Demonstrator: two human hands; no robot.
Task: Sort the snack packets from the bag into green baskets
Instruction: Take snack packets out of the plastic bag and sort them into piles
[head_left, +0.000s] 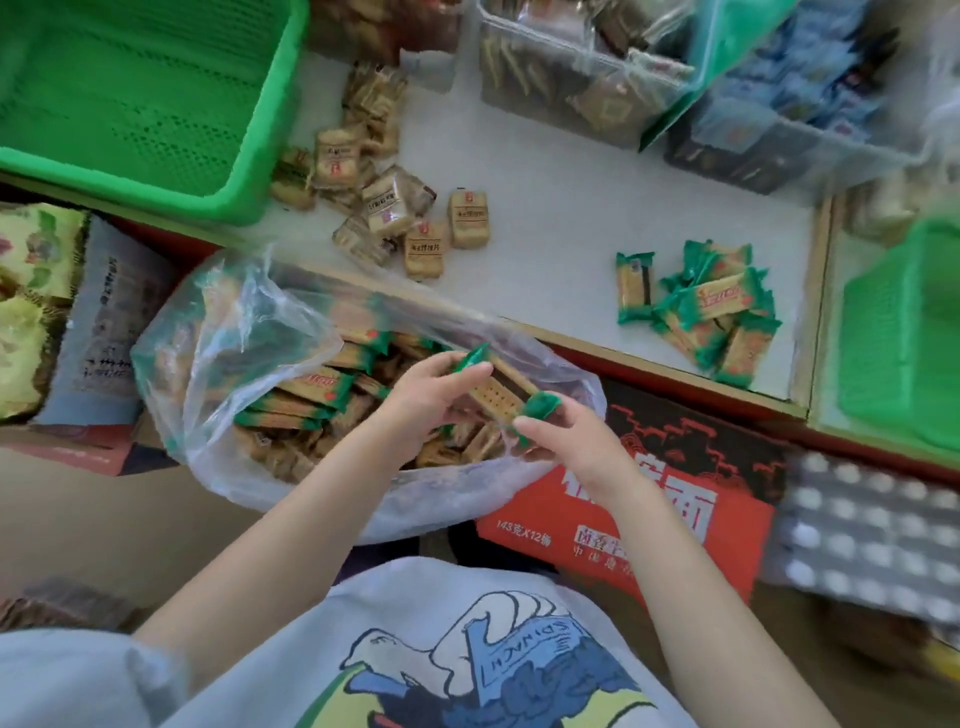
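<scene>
A clear plastic bag (228, 332) full of snack packets lies open below the shelf edge. Over its mouth both hands hold one green-ended cracker packet (493, 392): my left hand (431, 395) pinches its upper end, my right hand (566, 436) pinches its lower end. A pile of green-ended packets (711, 312) lies on the white shelf (550, 249) at right. A pile of tan packets (395, 208) lies at centre left. One green basket (249, 156) stands at the upper left, another green basket (904, 332) at the right edge.
Clear bins of other snacks (571, 78) line the back of the shelf. A red and black carton (649, 509) and a tray of white eggs (872, 535) sit below at right. Packaged goods (67, 312) are stacked at left.
</scene>
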